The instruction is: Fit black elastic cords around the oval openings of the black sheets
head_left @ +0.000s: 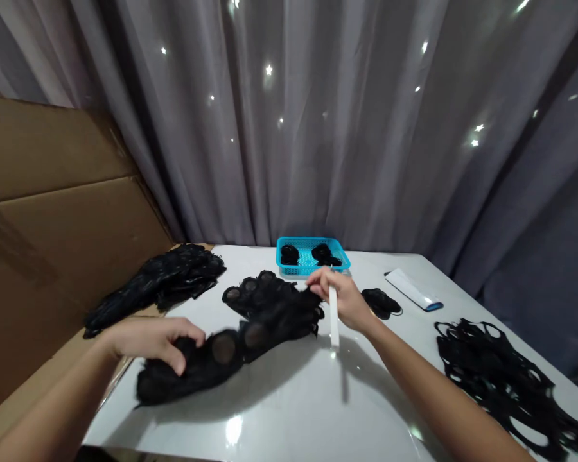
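Observation:
A long strip of black fabric (279,321) with round sheer patches stretches between my two hands above the white table. My left hand (161,343) grips its near left end, thumb on top. My right hand (340,295) pinches the strip's far right end and also holds a white stick-like tool (334,317), which points down toward the table. The strip's middle is somewhat blurred, and part of it folds back behind toward the table's centre.
A blue basket (309,269) with black round pieces stands at the back. Black fabric (158,279) is heaped beside the cardboard (62,244) on the left. To the right lie a small black pile (379,301), a white packet (411,289) and black cut-out scraps (501,378).

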A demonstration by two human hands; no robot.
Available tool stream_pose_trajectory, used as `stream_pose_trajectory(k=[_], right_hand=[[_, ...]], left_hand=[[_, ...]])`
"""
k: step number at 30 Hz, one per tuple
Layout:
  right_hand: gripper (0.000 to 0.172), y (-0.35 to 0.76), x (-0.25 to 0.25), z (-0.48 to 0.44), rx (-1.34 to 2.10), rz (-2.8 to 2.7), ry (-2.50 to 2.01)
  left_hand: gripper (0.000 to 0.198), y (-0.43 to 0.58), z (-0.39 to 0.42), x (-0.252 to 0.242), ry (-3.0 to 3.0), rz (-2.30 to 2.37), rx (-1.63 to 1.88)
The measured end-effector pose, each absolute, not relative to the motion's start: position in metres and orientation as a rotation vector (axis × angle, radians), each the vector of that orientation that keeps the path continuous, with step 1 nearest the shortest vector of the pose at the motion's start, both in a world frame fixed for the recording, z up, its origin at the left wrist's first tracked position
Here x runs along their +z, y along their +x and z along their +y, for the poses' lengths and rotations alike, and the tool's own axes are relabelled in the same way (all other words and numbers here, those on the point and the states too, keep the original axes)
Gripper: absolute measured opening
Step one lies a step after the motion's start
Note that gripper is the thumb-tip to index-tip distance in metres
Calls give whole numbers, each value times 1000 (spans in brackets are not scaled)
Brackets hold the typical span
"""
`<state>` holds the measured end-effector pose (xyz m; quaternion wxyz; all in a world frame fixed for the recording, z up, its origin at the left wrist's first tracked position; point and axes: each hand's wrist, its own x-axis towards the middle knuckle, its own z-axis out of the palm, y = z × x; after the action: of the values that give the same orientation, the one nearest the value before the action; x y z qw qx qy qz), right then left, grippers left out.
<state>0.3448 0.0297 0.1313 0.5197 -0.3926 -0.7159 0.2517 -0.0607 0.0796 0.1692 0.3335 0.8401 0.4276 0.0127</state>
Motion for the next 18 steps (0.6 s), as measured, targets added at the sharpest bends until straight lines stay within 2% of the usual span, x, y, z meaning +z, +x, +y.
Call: stream_pose_trajectory(k=[3, 6, 10, 15, 18], right_hand=[[22, 356, 106, -3, 685, -1926, -974], [19, 366, 82, -24, 639, -1963, -1067], [19, 372, 63, -31, 556, -1888, -1160], [21, 364, 55, -21, 350, -1829, -1185], [19, 354, 57, -17, 260, -1822, -1123]], left_hand=[[51, -41, 89, 133, 2145, 911, -144], [46, -22, 114, 109, 2203, 981, -35], [27, 14, 155, 81, 2335, 1233, 140], [37, 63, 187, 48, 2392, 1561, 257], [36, 76, 200, 42, 2351, 1697, 244]])
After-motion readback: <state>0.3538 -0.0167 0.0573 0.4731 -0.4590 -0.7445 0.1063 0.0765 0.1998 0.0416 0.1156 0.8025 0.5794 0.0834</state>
